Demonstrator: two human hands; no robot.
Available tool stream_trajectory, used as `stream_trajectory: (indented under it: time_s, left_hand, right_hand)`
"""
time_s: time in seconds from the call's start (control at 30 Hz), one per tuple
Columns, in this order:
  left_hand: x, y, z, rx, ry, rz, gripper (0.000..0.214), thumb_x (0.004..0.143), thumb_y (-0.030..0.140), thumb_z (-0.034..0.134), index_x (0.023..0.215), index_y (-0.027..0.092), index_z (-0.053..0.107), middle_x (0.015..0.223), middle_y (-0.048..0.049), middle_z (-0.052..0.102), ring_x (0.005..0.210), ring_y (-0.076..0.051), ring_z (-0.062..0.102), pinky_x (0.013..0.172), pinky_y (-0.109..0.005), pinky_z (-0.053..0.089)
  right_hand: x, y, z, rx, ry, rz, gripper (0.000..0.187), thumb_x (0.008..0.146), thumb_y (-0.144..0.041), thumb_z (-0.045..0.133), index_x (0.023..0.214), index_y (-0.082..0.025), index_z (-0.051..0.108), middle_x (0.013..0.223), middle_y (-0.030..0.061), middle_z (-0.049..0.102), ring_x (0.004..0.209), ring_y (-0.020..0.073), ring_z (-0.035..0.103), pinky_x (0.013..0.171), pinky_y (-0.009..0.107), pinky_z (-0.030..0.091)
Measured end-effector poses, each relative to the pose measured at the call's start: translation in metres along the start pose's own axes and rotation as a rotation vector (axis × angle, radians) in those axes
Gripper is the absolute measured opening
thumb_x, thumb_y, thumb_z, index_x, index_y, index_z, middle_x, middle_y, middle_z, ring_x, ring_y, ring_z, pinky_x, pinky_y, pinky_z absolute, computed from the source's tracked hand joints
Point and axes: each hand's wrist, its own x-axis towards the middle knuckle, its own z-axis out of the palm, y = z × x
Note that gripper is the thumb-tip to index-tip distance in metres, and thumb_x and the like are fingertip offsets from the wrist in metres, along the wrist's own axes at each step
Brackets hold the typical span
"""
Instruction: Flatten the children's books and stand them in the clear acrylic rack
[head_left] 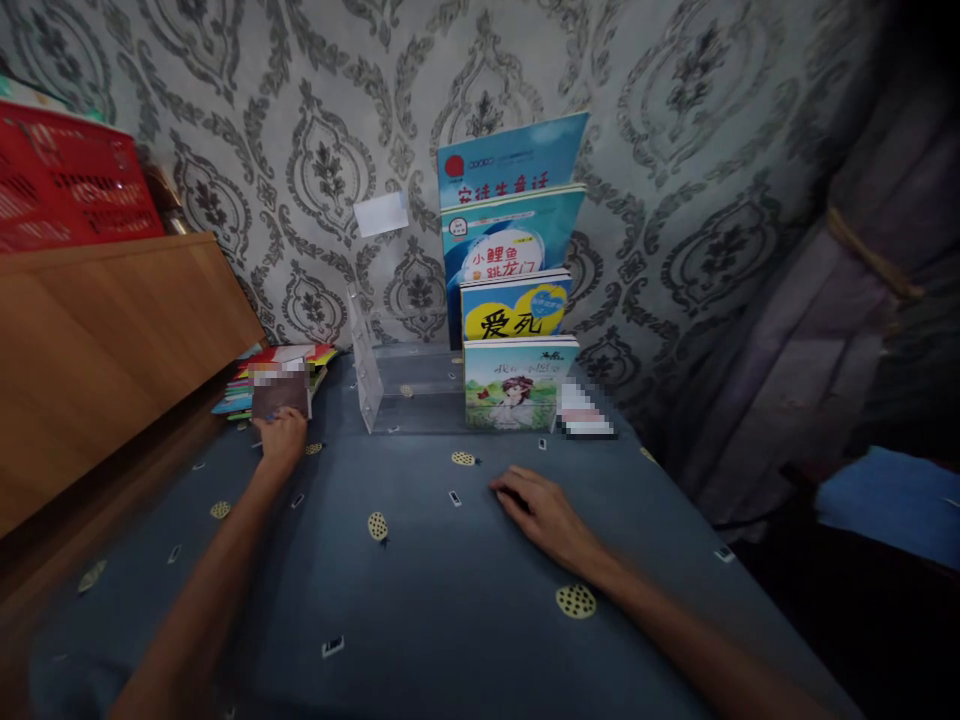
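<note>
A stack of thin colourful books [264,372] lies at the far left of the blue patterned tablecloth [420,600]. My left hand [281,438] is closed on the near edge of the top book [280,392], which looks slightly raised. My right hand [541,512] rests on the cloth with its fingers curled down, holding nothing that I can see. Behind it a clear tiered acrylic rack [390,385] holds several children's books in stepped rows on its right side: a green one in front [517,385], a yellow one [514,310], and two blue ones above [510,165].
A wooden cabinet [97,340] stands at the left with a red basket [67,180] on top. Patterned wallpaper covers the wall behind. A tied curtain [847,300] hangs at the right, with a blue item [892,500] beyond the table's right edge.
</note>
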Motion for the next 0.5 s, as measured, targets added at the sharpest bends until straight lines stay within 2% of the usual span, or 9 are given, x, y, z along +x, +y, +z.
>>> stream_trajectory:
  time_s: [0.13, 0.27, 0.37, 0.5]
  left_hand:
    - [-0.023, 0.006, -0.006, 0.002, -0.004, 0.031, 0.046, 0.095, 0.013, 0.032, 0.124, -0.006, 0.061, 0.12, -0.0341, 0.065, 0.112, -0.044, 0.063, 0.09, -0.053, 0.043]
    - [-0.043, 0.008, -0.015, 0.02, -0.01, 0.069, 0.043, 0.095, 0.019, 0.035, 0.122, 0.001, 0.062, 0.132, -0.0316, 0.06, 0.123, -0.046, 0.056, 0.095, -0.054, 0.041]
    - [-0.053, 0.008, -0.026, 0.019, -0.026, 0.117, 0.04, 0.093, 0.024, 0.042, 0.12, 0.004, 0.062, 0.129, -0.0285, 0.063, 0.125, -0.045, 0.054, 0.096, -0.054, 0.041]
    - [-0.064, 0.008, -0.038, -0.017, -0.02, 0.2, 0.035, 0.093, 0.025, 0.042, 0.115, 0.008, 0.063, 0.119, -0.0243, 0.067, 0.119, -0.041, 0.058, 0.095, -0.053, 0.041]
  right_hand:
    - [0.0, 0.002, 0.001, -0.008, 0.005, -0.013, 0.02, 0.095, -0.017, 0.047, 0.096, -0.02, 0.067, 0.09, 0.0077, 0.068, 0.086, 0.0221, 0.066, 0.078, 0.035, 0.053]
    - [0.001, 0.003, 0.002, -0.004, 0.009, -0.019, 0.02, 0.094, -0.017, 0.048, 0.096, -0.021, 0.067, 0.091, 0.0076, 0.068, 0.086, 0.0224, 0.066, 0.078, 0.035, 0.053]
    - [0.001, 0.001, 0.001, 0.015, 0.004, -0.019, 0.021, 0.095, -0.018, 0.046, 0.096, -0.021, 0.067, 0.091, 0.0077, 0.068, 0.086, 0.0221, 0.067, 0.078, 0.035, 0.053]
    - [0.001, -0.001, -0.002, 0.013, -0.009, -0.003, 0.022, 0.095, -0.019, 0.046, 0.096, -0.021, 0.068, 0.091, 0.0079, 0.068, 0.085, 0.0224, 0.067, 0.077, 0.035, 0.054]
